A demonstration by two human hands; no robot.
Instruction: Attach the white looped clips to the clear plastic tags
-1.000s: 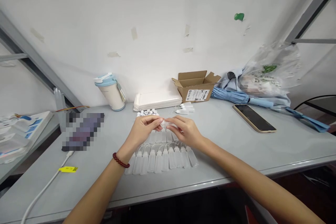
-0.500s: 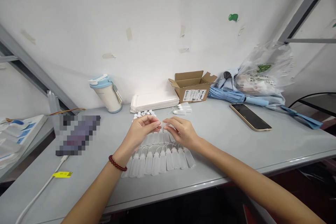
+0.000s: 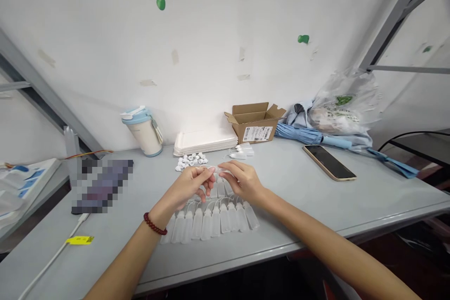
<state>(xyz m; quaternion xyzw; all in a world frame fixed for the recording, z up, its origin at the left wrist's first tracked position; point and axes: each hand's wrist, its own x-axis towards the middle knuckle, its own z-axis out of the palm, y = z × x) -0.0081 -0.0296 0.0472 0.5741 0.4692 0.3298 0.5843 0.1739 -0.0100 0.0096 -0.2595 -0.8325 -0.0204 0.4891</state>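
My left hand and my right hand meet over the grey table, fingertips pinched together on a small clear plastic bottle held between them. Under the hands lie several small translucent squeeze bottles in a row, with a second row partly hidden by the fingers. A cluster of small white caps sits just beyond the hands. A few more small bottles lie farther back. A red bead bracelet is on my left wrist.
Against the wall stand a blue-lidded cup, a stack of white trays and an open cardboard box. A phone, a blue umbrella and a plastic bag lie right. A blurred dark object with a white cable lies left.
The hands stay pinched together on the small bottle and have sunk slightly toward the rows. The view has tilted a little, shifting everything on the table.
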